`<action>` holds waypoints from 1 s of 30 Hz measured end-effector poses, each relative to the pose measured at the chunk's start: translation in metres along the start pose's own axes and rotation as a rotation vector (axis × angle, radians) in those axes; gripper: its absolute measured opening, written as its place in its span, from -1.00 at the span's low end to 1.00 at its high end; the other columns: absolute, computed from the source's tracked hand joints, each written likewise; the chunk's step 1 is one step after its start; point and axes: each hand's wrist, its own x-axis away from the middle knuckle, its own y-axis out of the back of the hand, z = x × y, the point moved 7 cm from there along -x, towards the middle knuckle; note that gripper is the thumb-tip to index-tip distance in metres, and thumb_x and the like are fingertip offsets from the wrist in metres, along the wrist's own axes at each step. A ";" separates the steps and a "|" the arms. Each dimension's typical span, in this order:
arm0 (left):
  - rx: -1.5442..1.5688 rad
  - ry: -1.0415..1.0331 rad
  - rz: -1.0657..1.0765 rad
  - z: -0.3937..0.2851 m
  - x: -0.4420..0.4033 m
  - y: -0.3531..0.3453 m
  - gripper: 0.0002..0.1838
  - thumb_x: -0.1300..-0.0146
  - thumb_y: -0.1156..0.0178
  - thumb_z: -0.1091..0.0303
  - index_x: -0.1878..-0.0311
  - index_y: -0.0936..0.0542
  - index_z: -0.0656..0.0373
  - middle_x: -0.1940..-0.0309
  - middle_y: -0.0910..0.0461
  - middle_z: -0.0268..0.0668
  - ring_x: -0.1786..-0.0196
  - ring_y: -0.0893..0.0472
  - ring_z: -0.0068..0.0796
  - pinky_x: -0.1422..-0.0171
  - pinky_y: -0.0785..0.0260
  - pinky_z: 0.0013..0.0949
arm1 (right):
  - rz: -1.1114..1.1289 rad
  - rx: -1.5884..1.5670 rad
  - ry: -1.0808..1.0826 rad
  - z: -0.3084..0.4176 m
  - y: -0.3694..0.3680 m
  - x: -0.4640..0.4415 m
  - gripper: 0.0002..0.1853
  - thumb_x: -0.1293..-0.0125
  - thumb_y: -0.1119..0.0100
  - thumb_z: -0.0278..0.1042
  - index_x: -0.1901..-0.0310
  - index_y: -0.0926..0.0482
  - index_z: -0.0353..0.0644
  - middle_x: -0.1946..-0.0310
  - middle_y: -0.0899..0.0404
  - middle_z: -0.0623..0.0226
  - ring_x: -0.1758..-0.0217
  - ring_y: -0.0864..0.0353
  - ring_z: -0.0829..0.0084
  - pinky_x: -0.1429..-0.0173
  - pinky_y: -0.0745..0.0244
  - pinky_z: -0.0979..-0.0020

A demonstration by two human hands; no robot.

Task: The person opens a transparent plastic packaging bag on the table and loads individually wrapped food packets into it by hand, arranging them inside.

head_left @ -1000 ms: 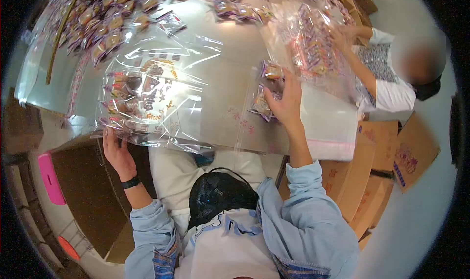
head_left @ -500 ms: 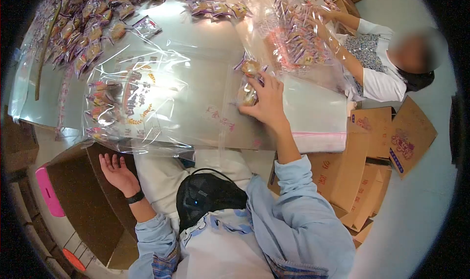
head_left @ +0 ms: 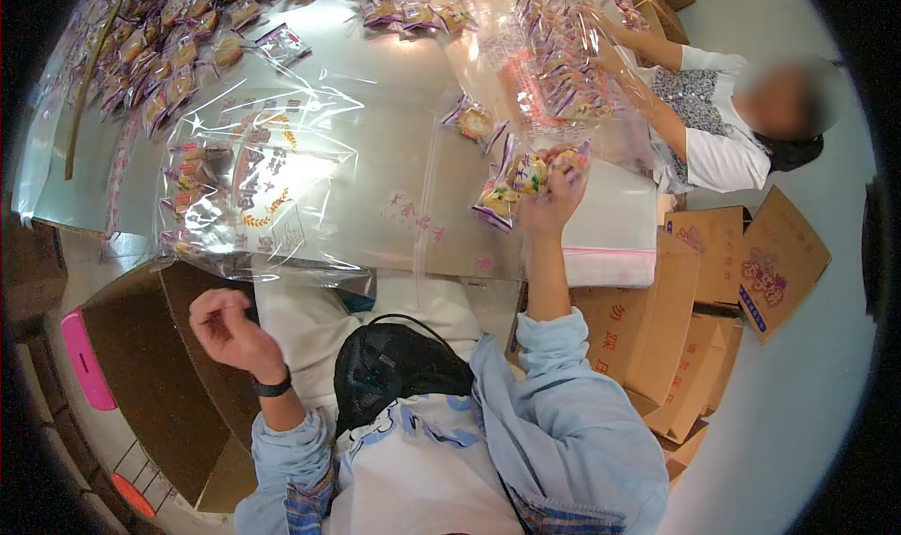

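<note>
My right hand [head_left: 556,202] is closed on a few small wrapped biscuit packets [head_left: 526,174], purple-edged with clear fronts, raised just over the table's right part. One more biscuit packet [head_left: 472,120] lies on the plastic sheet to the left of that hand. My left hand [head_left: 230,328], with a black band on its wrist, hovers over an open carton below the table edge. Its fingers are loosely curled, and nothing shows in them. Beyond it, a large clear printed bag [head_left: 272,183] lies flat with several packets inside its left end.
A heap of packets [head_left: 141,56] covers the far left, beside a long thin stick [head_left: 89,94]. Across the right corner, a co-worker's arms [head_left: 657,103] reach to a filled clear bag [head_left: 563,70]. Cardboard boxes [head_left: 638,333] stand at the right; an open carton [head_left: 155,366] stands at lower left.
My right hand has lifted packets off the sheet and moved them to the right, leaving one behind. My left hand has curled its fingers and shifted slightly right.
</note>
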 end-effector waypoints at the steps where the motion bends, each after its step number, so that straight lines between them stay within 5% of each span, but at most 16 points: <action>1: -0.039 -0.026 0.132 -0.009 0.006 -0.018 -0.87 -0.33 -0.11 0.68 0.16 -0.48 0.22 0.24 -0.50 -0.27 0.28 -0.47 -0.50 0.16 -0.38 -0.44 | 0.070 -0.205 -0.110 0.003 -0.011 0.010 -0.40 -0.18 -0.37 -0.28 -0.25 -0.41 -0.17 -0.12 -0.48 0.17 -0.13 -0.55 0.16 -0.25 -0.52 0.16; 3: 0.057 0.213 0.288 -0.012 0.032 -0.055 -0.84 -0.32 -0.18 0.64 0.08 -0.53 0.24 0.13 -0.52 -0.29 0.16 -0.51 -0.53 0.03 -0.43 -0.44 | 0.184 -0.437 -0.263 0.014 -0.037 0.036 -0.34 -0.18 -0.35 -0.23 -0.31 -0.36 -0.18 -0.17 -0.47 0.16 -0.19 -0.53 0.16 -0.31 -0.50 0.12; 6: 0.168 0.528 0.656 -0.025 0.067 -0.126 -0.40 -0.26 -0.38 0.49 -0.36 -0.43 0.23 -0.20 -0.51 -0.21 -0.15 -0.55 -0.43 -0.12 -0.50 -0.39 | 0.338 -0.532 -0.388 0.023 -0.079 0.077 -0.17 -0.13 -0.37 -0.18 -0.41 -0.26 -0.26 -0.23 -0.42 0.17 -0.29 -0.49 0.23 -0.42 -0.44 0.07; 11: 0.509 0.838 0.665 -0.009 0.102 -0.167 -0.45 -0.35 -0.33 0.50 -0.37 -0.41 0.29 -0.20 -0.58 -0.19 -0.19 -0.60 -0.38 -0.23 -0.55 -0.28 | 0.455 -0.414 -0.449 0.026 -0.116 0.128 -0.09 -0.11 -0.38 0.03 -0.46 -0.29 -0.21 -0.45 -0.27 0.04 -0.36 -0.42 0.10 -0.42 -0.42 0.05; 15: 0.377 0.859 0.538 0.009 0.090 -0.143 -0.55 -0.37 -0.32 0.49 -0.29 -0.49 0.31 -0.06 -0.65 -0.23 -0.03 -0.69 -0.47 -0.03 -0.64 -0.37 | 0.440 -0.435 -0.446 0.010 -0.086 0.130 -0.05 -0.17 -0.30 0.14 -0.50 -0.23 -0.23 -0.43 -0.32 -0.09 -0.48 -0.34 0.03 -0.51 -0.29 0.07; 21: 0.377 0.803 0.494 0.012 0.084 -0.129 -0.53 -0.40 -0.30 0.47 -0.33 -0.46 0.27 -0.07 -0.65 -0.24 0.00 -0.69 -0.48 0.01 -0.66 -0.38 | 0.388 -0.347 -0.549 0.013 -0.091 0.135 -0.21 -0.35 0.02 0.26 -0.46 -0.30 -0.12 -0.28 -0.50 -0.07 -0.23 -0.56 0.07 -0.26 -0.50 0.11; 24: 0.390 0.764 0.522 0.014 0.088 -0.130 -0.49 -0.42 -0.27 0.47 -0.39 -0.40 0.27 -0.12 -0.62 -0.21 -0.04 -0.67 -0.47 -0.03 -0.65 -0.36 | 0.386 -0.486 -0.612 0.009 -0.087 0.143 -0.42 -0.49 0.07 0.05 -0.35 -0.41 -0.21 -0.29 -0.52 -0.06 -0.24 -0.59 0.11 -0.32 -0.50 0.08; 27: 0.443 0.760 0.586 0.017 0.096 -0.129 -0.46 -0.44 -0.24 0.48 -0.43 -0.34 0.27 -0.18 -0.59 -0.18 -0.11 -0.65 -0.45 -0.08 -0.64 -0.33 | 0.335 -0.582 -0.642 -0.001 -0.077 0.149 -0.49 -0.53 0.06 -0.02 -0.29 -0.44 -0.24 -0.25 -0.56 0.10 -0.21 -0.63 0.23 -0.17 -0.63 0.17; 30: 0.529 0.801 0.588 0.018 0.105 -0.131 -0.45 -0.45 -0.22 0.50 -0.45 -0.31 0.27 -0.23 -0.56 -0.16 -0.17 -0.62 -0.42 -0.13 -0.63 -0.31 | 0.315 -0.004 -0.508 0.012 -0.083 0.156 -0.39 -0.55 0.07 0.10 -0.36 -0.37 -0.26 -0.08 -0.64 0.18 0.20 -0.69 0.37 0.26 -0.59 0.37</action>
